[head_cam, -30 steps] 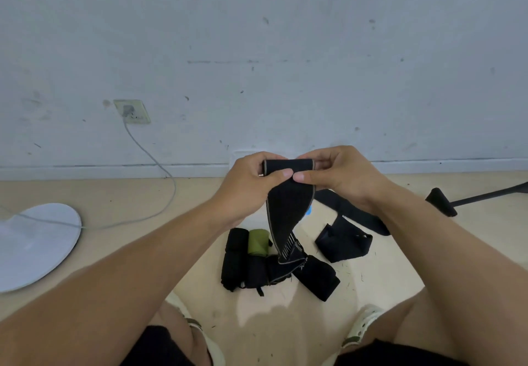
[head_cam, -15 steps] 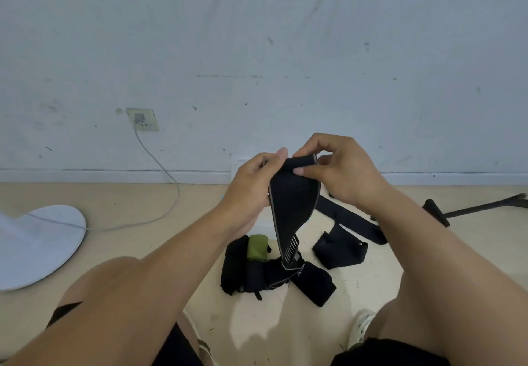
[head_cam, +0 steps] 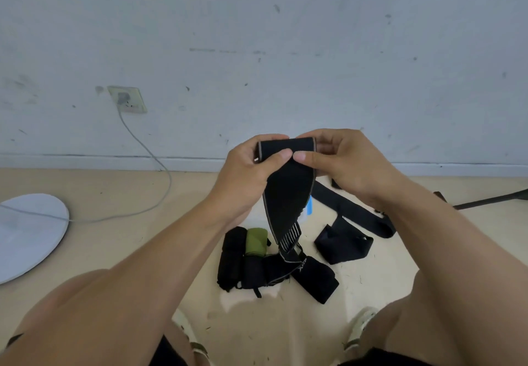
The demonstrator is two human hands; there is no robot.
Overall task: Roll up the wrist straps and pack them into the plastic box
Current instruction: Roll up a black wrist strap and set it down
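A black wrist strap (head_cam: 287,191) with a pale edge hangs in front of me, its top end folded over. My left hand (head_cam: 248,177) and my right hand (head_cam: 340,163) both pinch that top end, thumbs meeting at its middle. The strap's lower end trails down to the floor. Below it lie several rolled black straps (head_cam: 237,257) and one green roll (head_cam: 256,240). More loose black straps (head_cam: 344,244) lie to the right. A small blue and clear bit of the plastic box (head_cam: 309,208) shows behind the hanging strap; the rest is hidden.
A white round fan base (head_cam: 25,231) sits on the floor at the left, with a grey cable (head_cam: 148,154) running up to a wall socket (head_cam: 127,99). A black rod (head_cam: 491,200) lies at the right. My knees and shoes frame the bottom.
The strap's top end has turned flat and wide towards me again, with both thumbs back on its front. The view has tilted slightly down.
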